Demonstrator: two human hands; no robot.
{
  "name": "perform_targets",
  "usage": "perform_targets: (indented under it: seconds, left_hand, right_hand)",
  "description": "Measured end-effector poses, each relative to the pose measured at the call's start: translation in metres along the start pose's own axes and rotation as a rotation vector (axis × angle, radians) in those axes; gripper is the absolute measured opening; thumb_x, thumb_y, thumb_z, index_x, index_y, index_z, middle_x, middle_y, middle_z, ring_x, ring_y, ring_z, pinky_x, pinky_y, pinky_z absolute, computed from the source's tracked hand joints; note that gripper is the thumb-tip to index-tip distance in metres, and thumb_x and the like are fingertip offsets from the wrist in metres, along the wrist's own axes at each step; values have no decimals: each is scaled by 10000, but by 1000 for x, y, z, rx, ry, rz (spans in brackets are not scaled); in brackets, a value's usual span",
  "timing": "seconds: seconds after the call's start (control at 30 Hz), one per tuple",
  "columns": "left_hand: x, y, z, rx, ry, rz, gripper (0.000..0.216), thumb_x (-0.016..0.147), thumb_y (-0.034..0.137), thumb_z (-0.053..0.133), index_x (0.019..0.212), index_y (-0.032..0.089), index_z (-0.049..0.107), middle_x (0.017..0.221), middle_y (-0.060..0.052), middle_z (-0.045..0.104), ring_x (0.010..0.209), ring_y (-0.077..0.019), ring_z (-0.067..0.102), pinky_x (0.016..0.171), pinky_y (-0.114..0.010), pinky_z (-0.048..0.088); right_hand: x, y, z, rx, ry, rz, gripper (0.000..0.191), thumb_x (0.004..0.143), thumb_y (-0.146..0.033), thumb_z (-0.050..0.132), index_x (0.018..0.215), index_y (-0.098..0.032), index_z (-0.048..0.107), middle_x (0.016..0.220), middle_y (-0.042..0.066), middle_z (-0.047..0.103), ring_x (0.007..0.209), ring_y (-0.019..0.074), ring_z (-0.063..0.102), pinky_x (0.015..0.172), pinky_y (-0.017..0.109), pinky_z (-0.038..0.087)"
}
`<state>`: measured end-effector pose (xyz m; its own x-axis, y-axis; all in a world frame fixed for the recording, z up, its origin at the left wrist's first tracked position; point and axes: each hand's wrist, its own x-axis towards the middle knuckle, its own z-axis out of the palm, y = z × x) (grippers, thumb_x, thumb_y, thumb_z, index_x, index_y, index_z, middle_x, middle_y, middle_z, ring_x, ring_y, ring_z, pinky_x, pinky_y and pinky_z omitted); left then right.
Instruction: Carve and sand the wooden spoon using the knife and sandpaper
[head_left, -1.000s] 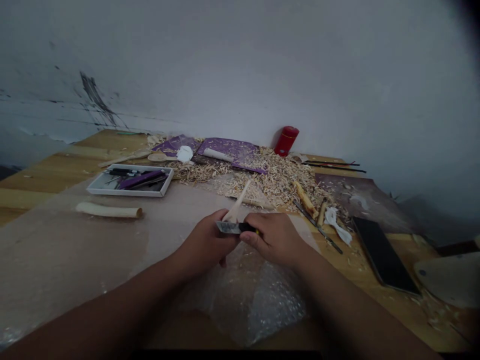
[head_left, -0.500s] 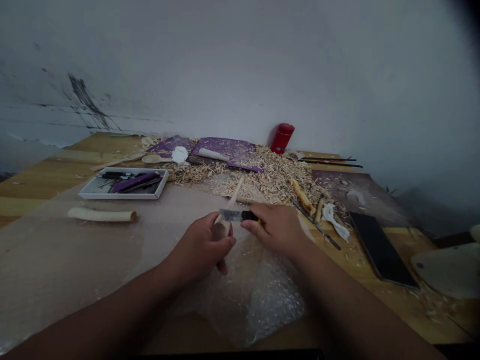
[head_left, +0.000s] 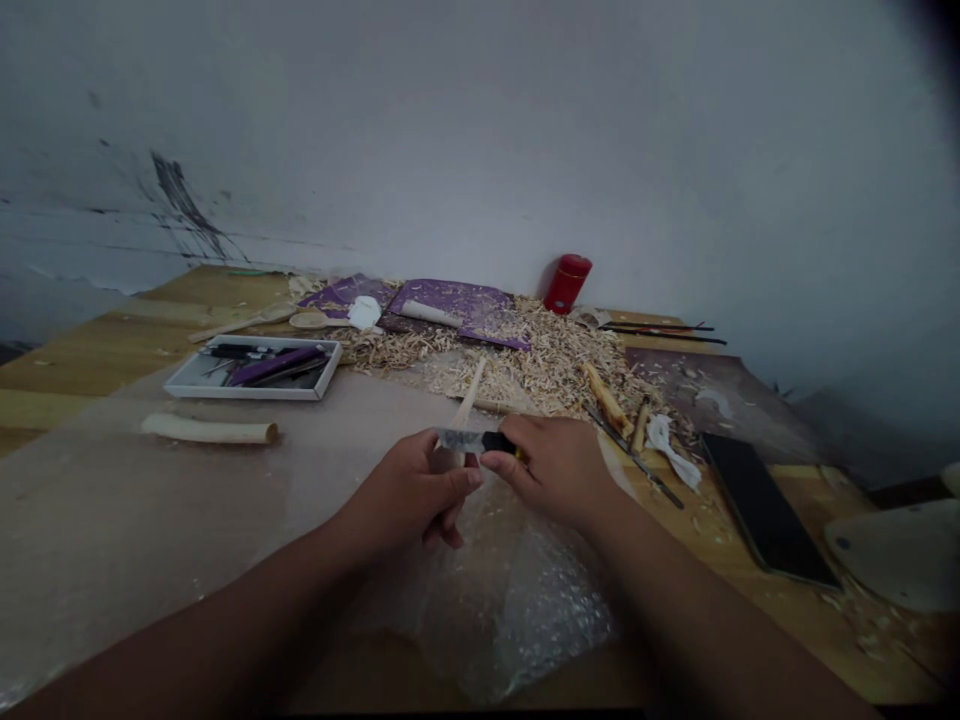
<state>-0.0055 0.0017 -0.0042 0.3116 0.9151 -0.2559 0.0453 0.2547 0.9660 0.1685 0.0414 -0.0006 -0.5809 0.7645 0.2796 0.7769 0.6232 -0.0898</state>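
My left hand (head_left: 412, 490) is closed around the bowl end of a pale wooden spoon (head_left: 469, 398), whose thin handle points away from me toward the wall. My right hand (head_left: 555, 465) grips a small carving knife (head_left: 469, 441) by its dark handle, with the short steel blade pointing left and lying across the spoon just above my left fingers. Both hands work over a crumpled sheet of bubble wrap (head_left: 517, 590) at the near edge of the wooden table (head_left: 97, 345).
A heap of wood shavings (head_left: 540, 360) lies beyond the hands, with purple sheets (head_left: 450, 298) and a red can (head_left: 568, 283) by the wall. A white tray of tools (head_left: 255, 366) and a pale wooden stick (head_left: 208, 431) lie left. Carving tools (head_left: 622, 415) and a black slab (head_left: 765, 508) lie right.
The knife blade has slid along the spoon, away from me and back toward my left fingers. My left hand has turned the spoon slightly in its grip.
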Motion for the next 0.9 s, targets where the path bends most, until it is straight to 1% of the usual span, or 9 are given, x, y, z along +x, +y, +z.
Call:
perform_targets:
  seconds: [0.13,0.3,0.37,0.47,0.53,0.6,0.73,0.8,0.9]
  left_hand:
    - [0,-2,1,22,-24,-8,120,718,269,520,739,188,433,353,101,423,273,-62,383,361,-210,408]
    - [-3,-1,5,-57,-46,-24,121,720,257,524,724,202,416,321,126,379,245,-39,300,375,-227,438]
    - [-6,0,7,-79,-62,-37,129,718,266,529,715,202,418,324,124,376,246,-40,305,365,-221,432]
    - [-10,0,9,-90,-87,-56,143,720,281,536,711,201,418,334,120,387,246,-38,317,363,-208,420]
    - [-9,-1,8,-82,-84,-58,137,730,279,525,716,199,414,350,111,414,252,-41,344,359,-195,404]
    - [-5,-2,6,-64,-64,-52,119,740,277,511,759,197,424,385,94,461,274,-53,398,337,-171,368]
    - [2,-1,1,-55,-12,-38,169,742,295,501,862,192,441,464,62,534,337,-77,485,320,-150,325]
    - [3,0,0,-32,10,-34,148,741,302,496,803,178,443,486,49,549,352,-79,496,321,-153,326]
    - [4,0,1,8,31,-26,143,735,296,491,714,174,421,458,58,515,351,-82,488,321,-162,336]
  right_hand:
    - [-1,-1,0,45,-15,-12,470,817,-550,254,753,-185,542,666,22,591,573,128,500,502,239,189]
    - [1,4,0,-3,10,37,445,804,-560,282,747,-198,535,655,17,587,563,130,497,490,238,172]
    - [2,16,-1,-46,50,133,455,797,-575,277,734,-204,534,643,19,582,550,133,490,479,238,160]
    - [3,40,-4,-108,188,406,473,802,-577,244,716,-206,525,583,16,550,516,137,466,463,236,147]
    - [2,48,-5,-74,267,485,461,817,-552,234,713,-201,514,564,10,527,512,135,459,462,234,161]
    - [2,44,-6,5,249,418,444,826,-530,239,713,-196,508,578,6,526,527,130,468,469,231,183]
    - [0,11,-5,93,51,132,442,823,-536,255,721,-191,510,631,6,555,579,126,495,498,223,213]
    - [-1,-3,-5,79,1,57,461,823,-546,243,727,-183,512,644,11,565,584,128,498,505,222,210]
    - [-1,-14,-5,38,-37,17,484,820,-556,230,742,-178,521,646,19,575,575,130,498,500,222,187]
